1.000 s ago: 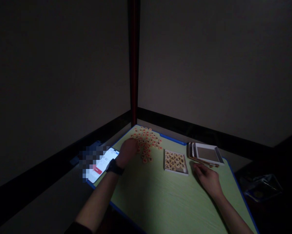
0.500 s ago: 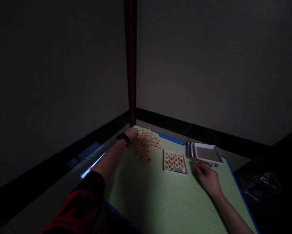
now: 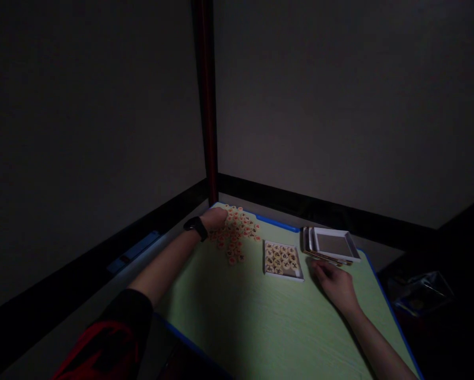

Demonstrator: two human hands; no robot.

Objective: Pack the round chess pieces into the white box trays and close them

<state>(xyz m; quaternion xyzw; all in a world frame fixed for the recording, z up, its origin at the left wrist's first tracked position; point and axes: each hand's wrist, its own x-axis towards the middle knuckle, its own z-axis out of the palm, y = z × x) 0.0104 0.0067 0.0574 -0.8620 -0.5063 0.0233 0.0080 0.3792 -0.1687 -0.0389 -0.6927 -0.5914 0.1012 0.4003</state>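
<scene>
My left hand point(image 3: 215, 217), with a dark watch on its wrist, reaches to the far left part of the table. It is at the edge of a loose spread of round xiangqi pieces point(image 3: 237, 232) with red and dark characters. Its fingers point away from me and are hidden. My right hand point(image 3: 337, 286) rests on the table with curled fingers; whether something is in them is hidden. To its left lies a shallow white box tray point(image 3: 283, 277) holding rows of pieces with dark characters. A gap shows at the tray's near right corner.
Several stacked white box parts point(image 3: 337, 246) stand behind my right hand. The green table point(image 3: 268, 327) has a blue edge and stands in a wall corner. A blue object point(image 3: 134, 251) lies left of it, and a clear plastic bag point(image 3: 423, 295) right of it.
My view has shifted slightly. The left hand stays at the far edge of the spread, a little nearer its middle. The right hand has hardly moved, and the tray's pieces look the same.
</scene>
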